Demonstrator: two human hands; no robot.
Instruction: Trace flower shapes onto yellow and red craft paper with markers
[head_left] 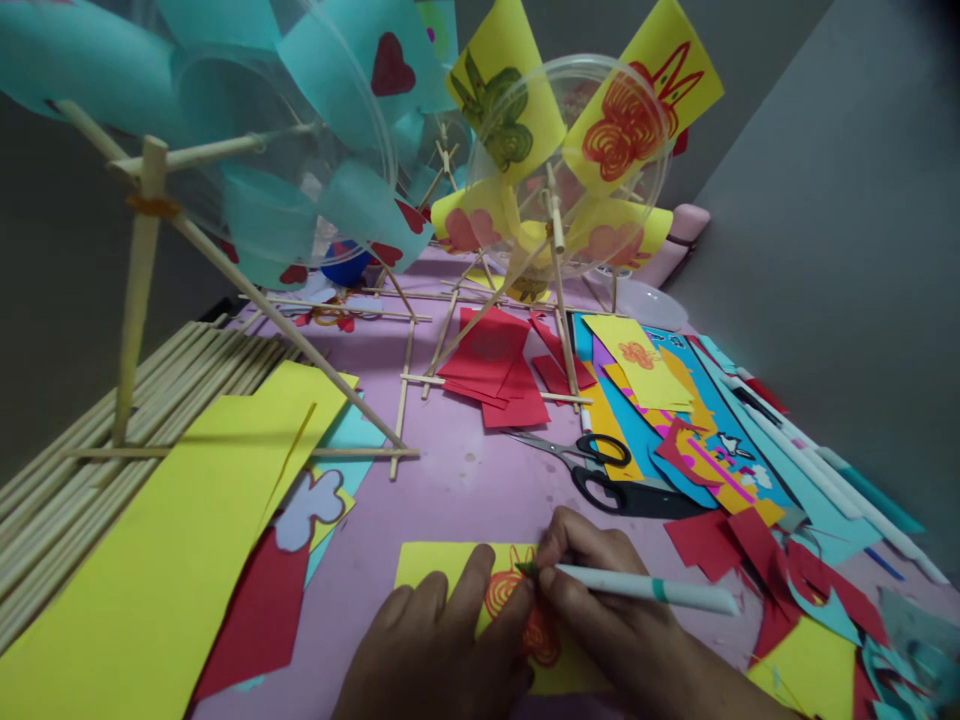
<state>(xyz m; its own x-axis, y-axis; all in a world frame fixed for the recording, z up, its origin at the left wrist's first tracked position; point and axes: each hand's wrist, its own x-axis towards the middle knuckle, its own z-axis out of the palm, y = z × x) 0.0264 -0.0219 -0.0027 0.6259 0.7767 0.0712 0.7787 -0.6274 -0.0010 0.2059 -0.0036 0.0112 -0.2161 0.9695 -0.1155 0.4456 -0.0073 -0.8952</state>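
In the head view, the fingers of the right hand (611, 590) grip a white marker (660, 589), its green tip at a red drawing (501, 597) on yellow paper (426, 562), toward the near edge of the bench (457, 490). The left hand (442, 645) rests on the paper, fingers loosely spread. Scissors (568, 456) lie beyond.

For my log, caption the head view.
Right hand holds green-tipped marker at red butterfly drawing; left hand rests on yellow paper.
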